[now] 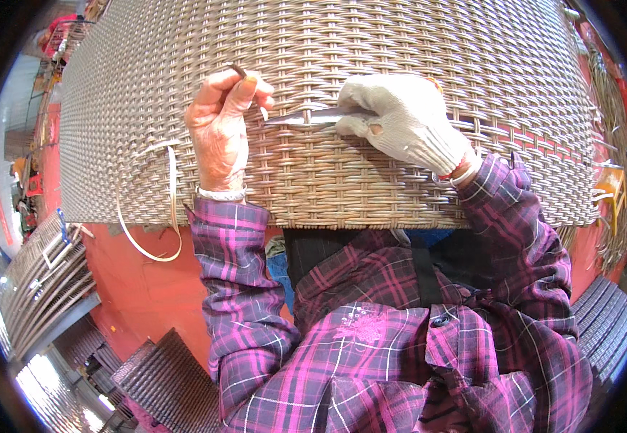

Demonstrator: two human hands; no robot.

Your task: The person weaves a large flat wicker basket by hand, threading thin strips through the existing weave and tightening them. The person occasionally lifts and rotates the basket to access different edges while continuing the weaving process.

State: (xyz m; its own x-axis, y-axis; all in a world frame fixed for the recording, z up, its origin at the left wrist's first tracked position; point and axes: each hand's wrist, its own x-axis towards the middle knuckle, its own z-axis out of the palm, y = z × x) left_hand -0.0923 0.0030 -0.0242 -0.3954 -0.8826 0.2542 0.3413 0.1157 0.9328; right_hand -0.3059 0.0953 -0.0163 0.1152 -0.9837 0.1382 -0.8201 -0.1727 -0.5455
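My left hand [223, 123], bare, pinches a short dark strip [237, 71] between thumb and fingers. My right hand [404, 119] wears a whitish knit glove with a small hole in it. It is closed around a pointed metal blade [306, 117] that lies nearly level over the weave, its tip toward my left fingers; the gloved hand hides its handle end. Both hands are above a large brown wicker panel [349, 187] of woven strands. Left of my left hand, a loose pale strip [173, 184] loops out of the weave and hangs past the panel's near edge.
Red floor [137, 278] shows beyond the panel. Curved woven pieces [46, 281] stand at the left, with a dark woven piece [165, 382] at lower left. Bundles of loose strands [613, 144] and a yellow stool [609, 187] are at the right.
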